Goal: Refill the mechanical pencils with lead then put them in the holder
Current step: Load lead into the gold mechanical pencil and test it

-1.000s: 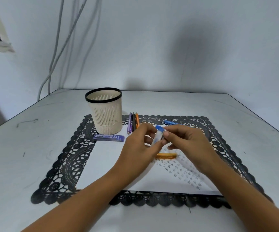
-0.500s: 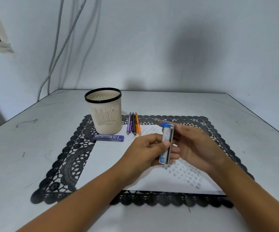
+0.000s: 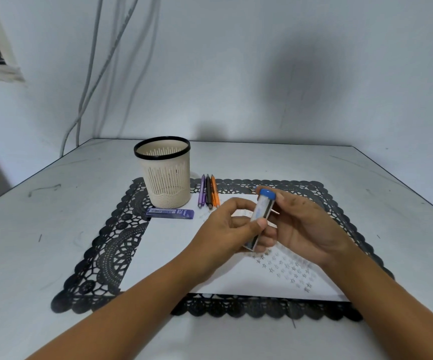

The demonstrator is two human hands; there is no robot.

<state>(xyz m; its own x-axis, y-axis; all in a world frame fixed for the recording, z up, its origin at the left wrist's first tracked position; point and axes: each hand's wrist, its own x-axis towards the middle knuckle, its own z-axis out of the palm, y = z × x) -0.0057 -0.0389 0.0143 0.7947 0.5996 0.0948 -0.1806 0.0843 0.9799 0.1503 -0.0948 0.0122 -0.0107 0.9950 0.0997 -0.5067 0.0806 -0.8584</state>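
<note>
A clear lead case with a blue cap stands nearly upright above the white paper. My left hand grips its lower half between thumb and fingers. My right hand is just behind it, with thumb and fingertip pinching the blue cap. A thin pointed tip shows by the right palm; what it belongs to is hidden. Three mechanical pencils, purple, black and orange, lie side by side right of the cream mesh holder.
A dark blue lead box lies flat in front of the holder. The paper sits on a black lace mat on a white table. Cables hang down the wall at the back left.
Both hands have lifted the lead case and turned it upright, a little nearer to me. The orange pencil that lay on the paper a second ago is no longer in sight.
</note>
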